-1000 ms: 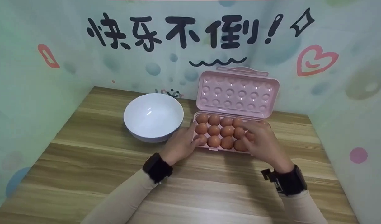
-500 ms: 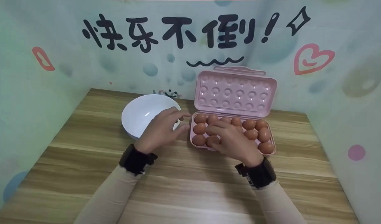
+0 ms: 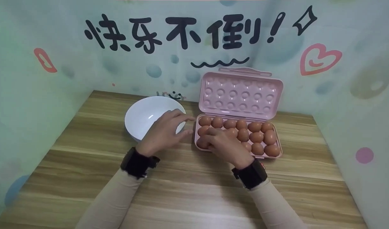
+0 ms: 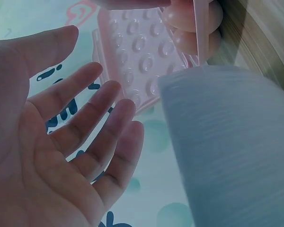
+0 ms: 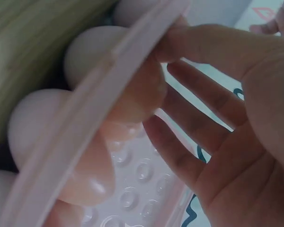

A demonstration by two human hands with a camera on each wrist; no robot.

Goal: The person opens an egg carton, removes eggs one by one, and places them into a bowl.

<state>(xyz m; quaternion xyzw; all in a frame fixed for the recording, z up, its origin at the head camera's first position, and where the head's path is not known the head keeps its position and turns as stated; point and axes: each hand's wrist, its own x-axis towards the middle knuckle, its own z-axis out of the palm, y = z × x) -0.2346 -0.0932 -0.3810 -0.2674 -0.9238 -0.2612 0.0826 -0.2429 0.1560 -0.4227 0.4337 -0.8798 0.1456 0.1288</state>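
Observation:
A pink egg box (image 3: 240,85) stands unfolded on the table, its lid leaning up at the back. Its base holds rows of brown eggs (image 3: 270,137). My right hand (image 3: 228,143) is over the front left part of the base. In the right wrist view its thumb and fingers lie about an egg (image 5: 144,92) behind the pink rim; the exact contact is partly hidden. My left hand (image 3: 162,132) hovers by the right side of a white bowl (image 3: 139,119), fingers spread and relaxed with nothing in them. The left wrist view shows its palm beside the bowl's outer wall (image 4: 232,142).
The bowl stands left of the egg box with a narrow gap between. A wood-grain table (image 3: 181,194) lies under both. A printed cloth (image 3: 150,70) with black characters hangs behind, and cloth walls flank both sides.
My left hand has left the egg box's left end and moved left to the bowl. My right hand has travelled left across the eggs to the front left ones.

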